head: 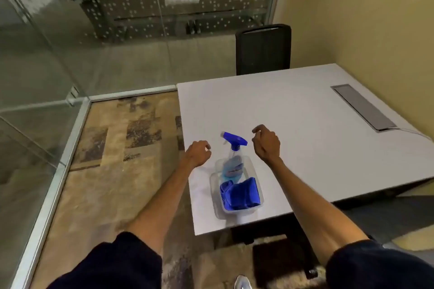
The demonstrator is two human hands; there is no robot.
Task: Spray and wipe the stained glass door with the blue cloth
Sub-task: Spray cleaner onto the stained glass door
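A clear spray bottle with a blue trigger head and blue liquid leans in a clear plastic tub near the white table's front left corner. A folded blue cloth lies in the same tub, nearer to me. My left hand hovers just left of the bottle with fingers curled and nothing in it. My right hand hovers just right of the trigger head, fingers loosely curled, also holding nothing. The glass door and glass wall stand to the left and ahead.
The white table has a grey cable hatch at the right. A black chair stands behind it. Patterned carpet lies between table and glass. A yellow wall is on the right.
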